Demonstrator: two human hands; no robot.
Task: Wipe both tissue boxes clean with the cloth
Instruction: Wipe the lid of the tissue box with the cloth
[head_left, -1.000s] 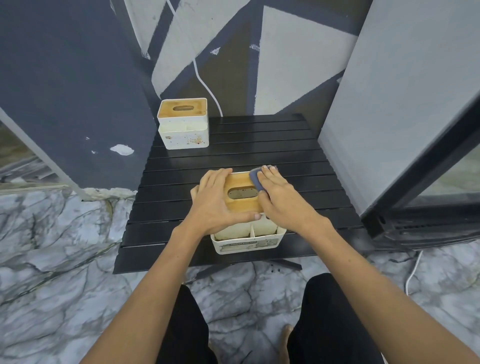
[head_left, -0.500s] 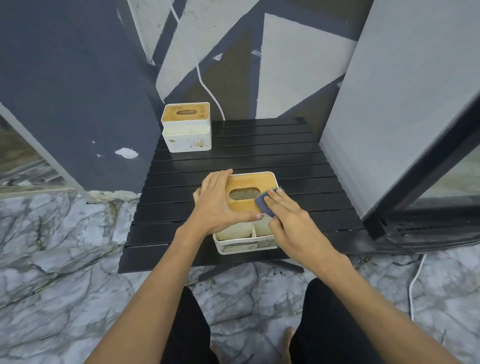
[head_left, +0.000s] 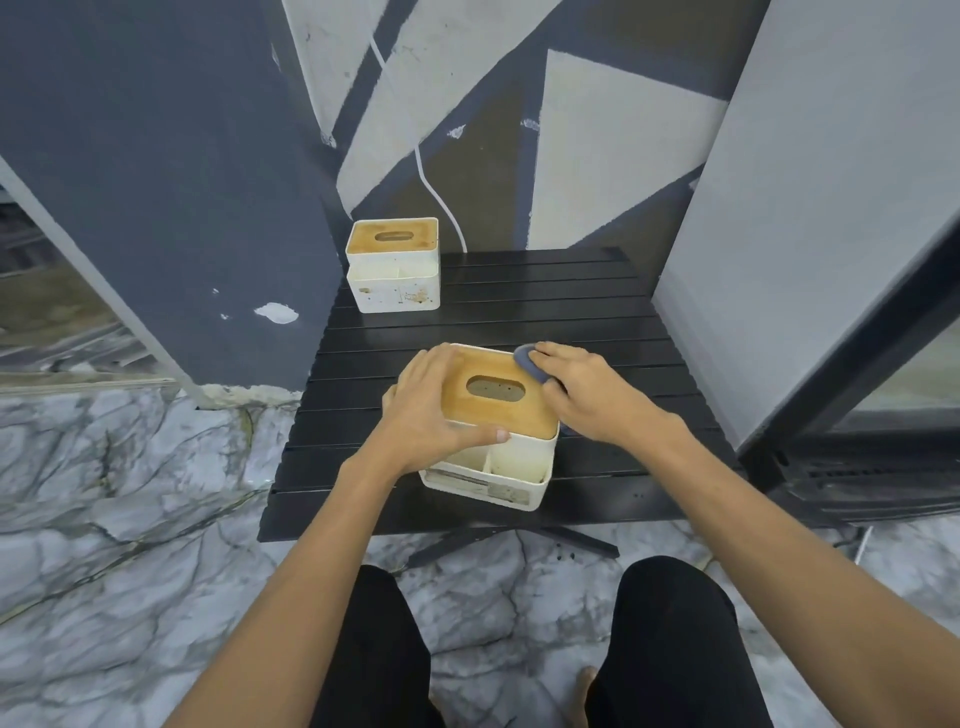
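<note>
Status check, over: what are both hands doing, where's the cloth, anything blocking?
Left hand steadies near tissue box. Right hand presses cloth at lid's far right corner. Far tissue box untouched. Nothing blocking.
</note>
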